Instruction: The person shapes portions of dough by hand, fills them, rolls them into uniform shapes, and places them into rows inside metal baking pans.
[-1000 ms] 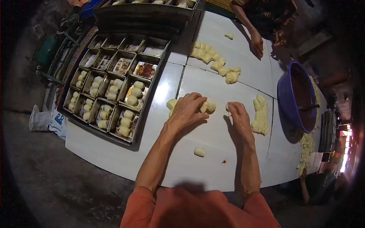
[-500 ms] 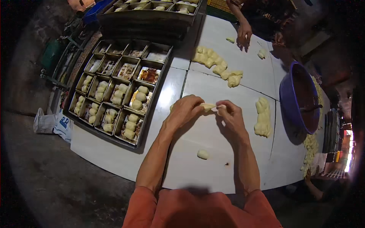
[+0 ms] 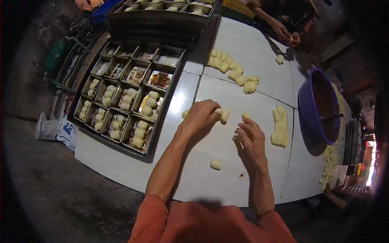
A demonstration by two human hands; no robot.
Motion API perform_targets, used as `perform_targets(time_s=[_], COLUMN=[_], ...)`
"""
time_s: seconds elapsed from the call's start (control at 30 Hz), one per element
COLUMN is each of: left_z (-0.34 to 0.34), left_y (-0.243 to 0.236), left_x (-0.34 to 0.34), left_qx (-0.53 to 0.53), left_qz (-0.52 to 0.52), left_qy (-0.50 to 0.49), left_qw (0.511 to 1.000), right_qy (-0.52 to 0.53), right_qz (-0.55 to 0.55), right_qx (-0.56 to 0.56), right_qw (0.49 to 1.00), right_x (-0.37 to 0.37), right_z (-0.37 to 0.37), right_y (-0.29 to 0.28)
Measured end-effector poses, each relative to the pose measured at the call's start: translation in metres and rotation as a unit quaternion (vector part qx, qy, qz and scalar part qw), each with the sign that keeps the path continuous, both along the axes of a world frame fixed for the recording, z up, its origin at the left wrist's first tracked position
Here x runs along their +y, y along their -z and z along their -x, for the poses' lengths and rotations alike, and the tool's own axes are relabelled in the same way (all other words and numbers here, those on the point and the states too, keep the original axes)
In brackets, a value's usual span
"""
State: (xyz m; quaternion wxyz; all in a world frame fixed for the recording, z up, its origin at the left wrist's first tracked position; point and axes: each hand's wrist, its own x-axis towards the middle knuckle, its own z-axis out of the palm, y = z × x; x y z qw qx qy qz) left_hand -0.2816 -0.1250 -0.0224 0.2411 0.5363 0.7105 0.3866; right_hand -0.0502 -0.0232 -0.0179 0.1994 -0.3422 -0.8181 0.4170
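My left hand [image 3: 199,117] is closed on a piece of pale dough [image 3: 223,115], whose end sticks out past the fingers on the table. More dough shows at the hand's left side. To the right, my right hand [image 3: 254,141] hovers with its fingers apart and nothing visible in them. Just beyond its fingertips is a small dough lump [image 3: 246,116]; I cannot tell whether they touch. A short rolled dough piece [image 3: 215,164] lies nearer to me, between my forearms.
At left stands a tray of metal baking tins [image 3: 133,77], several holding dough rolls. Dough strips [image 3: 279,126] lie right and dough clumps [image 3: 227,65] lie farther back on the white table [image 3: 239,186]. A purple basin [image 3: 304,101] stands right. Across the table, another person's hands [image 3: 287,36] meet.
The dough stretched between my hands is now only at my left hand. My right hand has drawn back toward me and opened. The other person's hands have come together.
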Motion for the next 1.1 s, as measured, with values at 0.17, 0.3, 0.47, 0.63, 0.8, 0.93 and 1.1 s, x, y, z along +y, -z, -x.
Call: perform_targets(time_s=[0.17, 0.3, 0.47, 0.63, 0.8, 0.93, 1.1], left_z=[-0.007, -0.007, -0.019, -0.036, -0.042, -0.055, -0.084], left_y=[-0.03, -0.025, -0.006, 0.0, -0.009, -0.001, 0.014], left_x=[-0.008, -0.027, -0.07, -0.091, -0.114, -0.125, -0.136], left_qx=[-0.167, -0.302, -0.454, -0.56, -0.512, -0.303, 0.186], left_qz=[0.055, 0.0, -0.033, -0.041, -0.007, 0.038, 0.087], left_qy=[-0.02, -0.009, -0.025, -0.055, -0.126, -0.201, -0.176], left_qw=[0.984, 0.953, 0.89, 0.825, 0.85, 0.931, 0.963], right_qy=[-0.038, -0.159, -0.007, -0.05, -0.076, -0.019, 0.066], right_qz=[0.014, -0.035, 0.457, 0.566, 0.496, 0.49, 0.468], right_qx=[0.066, -0.022, 0.076, 0.128, 0.081, 0.114, 0.229], right_qw=[0.997, 0.986, 0.886, 0.813, 0.861, 0.864, 0.851], right_x=[-0.01, 0.009, -0.03, -0.054, -0.05, -0.039, -0.049], right_z=[0.049, 0.053, 0.06, 0.065, 0.061, 0.05, 0.047], right_y=[0.008, 0.019, -0.026, -0.043, -0.038, -0.034, -0.041])
